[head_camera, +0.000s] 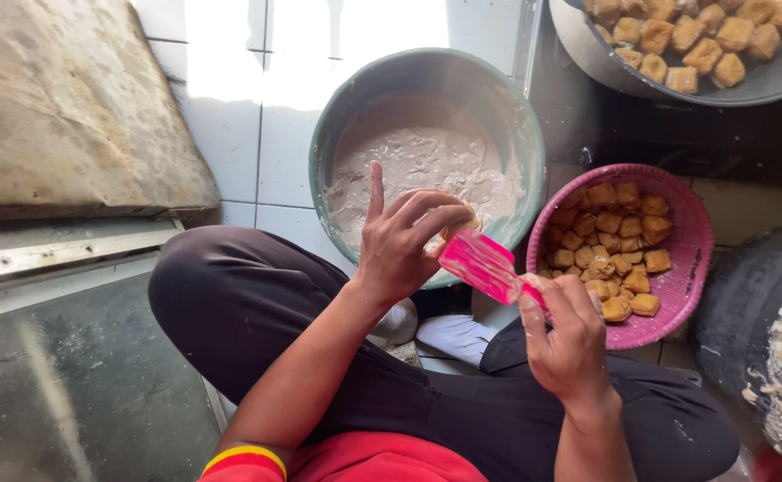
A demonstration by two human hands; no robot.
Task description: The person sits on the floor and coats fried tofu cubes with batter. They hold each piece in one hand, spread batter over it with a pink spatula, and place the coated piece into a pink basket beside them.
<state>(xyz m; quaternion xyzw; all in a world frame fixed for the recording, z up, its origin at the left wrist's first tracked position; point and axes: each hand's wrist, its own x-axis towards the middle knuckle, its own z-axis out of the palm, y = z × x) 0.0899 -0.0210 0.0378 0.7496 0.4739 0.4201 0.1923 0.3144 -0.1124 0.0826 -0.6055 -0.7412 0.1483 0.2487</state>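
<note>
Nearest the camera, the right hand [567, 344] curls all its fingers around the handle of a pink spatula [484, 264], blade angled up toward the left hand [404, 241]. That hand pinches 1 golden fried tofu puff [464, 223] between thumb and bent fingers, index finger sticking straight up, right over the near rim of the green bowl [520, 134] of pale batter [417, 165]. The puff looks light, spongy and easily crushed, likely greasy too, so a gentle hold by its sides suits it. Beside the bowl sits 1 pink basket [685, 268] with roughly 25 more puffs; 1 grey pan [765, 85] above holds about 15. Black trousers [257, 303] cover the crossed legs.
</note>
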